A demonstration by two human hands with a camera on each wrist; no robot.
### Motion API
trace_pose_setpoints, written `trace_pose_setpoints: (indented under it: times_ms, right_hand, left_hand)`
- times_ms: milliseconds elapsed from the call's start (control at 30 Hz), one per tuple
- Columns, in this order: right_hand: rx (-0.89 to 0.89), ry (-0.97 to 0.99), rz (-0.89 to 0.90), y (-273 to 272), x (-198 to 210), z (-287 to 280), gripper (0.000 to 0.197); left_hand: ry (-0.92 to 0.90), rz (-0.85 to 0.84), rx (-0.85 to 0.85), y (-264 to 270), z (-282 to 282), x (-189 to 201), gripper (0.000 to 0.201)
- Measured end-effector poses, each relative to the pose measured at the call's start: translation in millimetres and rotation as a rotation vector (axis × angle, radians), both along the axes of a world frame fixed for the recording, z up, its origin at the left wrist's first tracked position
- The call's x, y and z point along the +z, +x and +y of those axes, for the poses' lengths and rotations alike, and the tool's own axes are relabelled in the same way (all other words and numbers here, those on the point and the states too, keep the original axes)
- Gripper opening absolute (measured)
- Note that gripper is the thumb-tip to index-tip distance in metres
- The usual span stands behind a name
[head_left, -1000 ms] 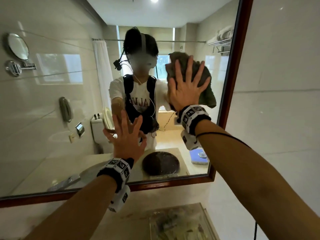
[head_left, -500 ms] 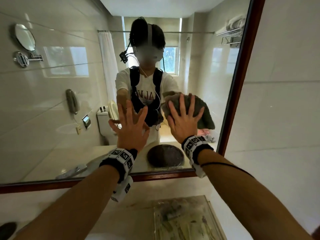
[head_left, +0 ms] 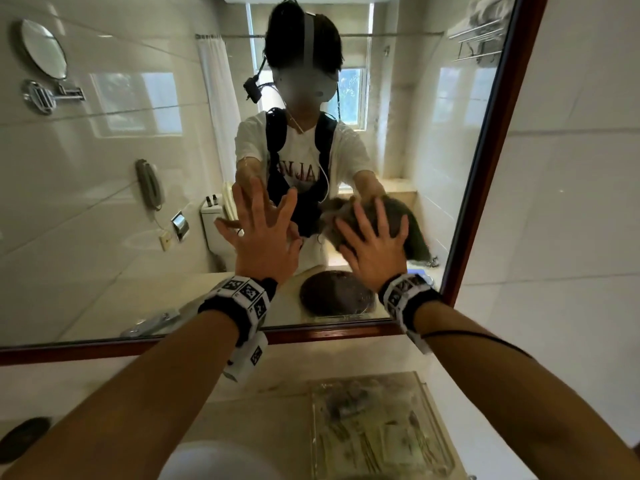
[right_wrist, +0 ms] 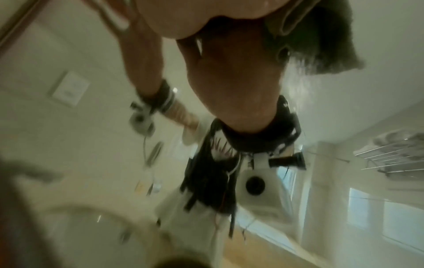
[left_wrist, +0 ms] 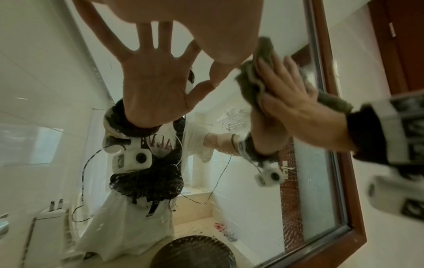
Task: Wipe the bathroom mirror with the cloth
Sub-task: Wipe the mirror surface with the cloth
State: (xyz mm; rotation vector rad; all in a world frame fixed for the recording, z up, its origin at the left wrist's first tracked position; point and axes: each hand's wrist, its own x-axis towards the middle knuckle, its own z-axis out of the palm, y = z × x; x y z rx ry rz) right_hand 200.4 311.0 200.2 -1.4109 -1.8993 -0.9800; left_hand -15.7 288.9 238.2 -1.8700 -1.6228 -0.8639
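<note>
A large wall mirror (head_left: 104, 202) in a brown wooden frame (head_left: 491, 140) fills the head view. My right hand (head_left: 374, 244) lies flat with spread fingers on a dark grey-green cloth (head_left: 414, 230), pressing it to the glass low at the right, near the frame. The left wrist view shows the same cloth (left_wrist: 254, 79) bunched under that right hand (left_wrist: 289, 94). My left hand (head_left: 266, 230) rests flat on the glass with fingers spread, just left of the cloth. In the blurred right wrist view the cloth (right_wrist: 321, 41) hangs at the top right.
Below the mirror runs a pale counter (head_left: 104, 382) with a clear tray (head_left: 377, 424) of small items. A faucet (head_left: 152, 323) and a dark round dish (head_left: 337, 296) appear reflected. A white tiled wall (head_left: 571, 202) stands right of the frame.
My right hand has slid the cloth down the glass from head height to the lower right part. The left hand stayed flat on the mirror.
</note>
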Motion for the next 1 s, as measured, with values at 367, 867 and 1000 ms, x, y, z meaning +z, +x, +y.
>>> trace_pose_setpoints:
  times_ms: [367,867,1000]
  right_hand:
    - [-0.037,0.037,0.184,-16,20,1,0.055]
    - [0.029,-0.27,-0.031,8,-171,-32,0.081]
    - [0.024,-0.311,-0.02,21,-199,-46,0.074]
  left_hand:
    - [-0.007,-0.028,-0.013,1,1,-3,0.087]
    - [0.026,-0.019,-0.009,3,4,-6,0.082]
    - [0.033,-0.015,-0.009,2,4,-8,0.081]
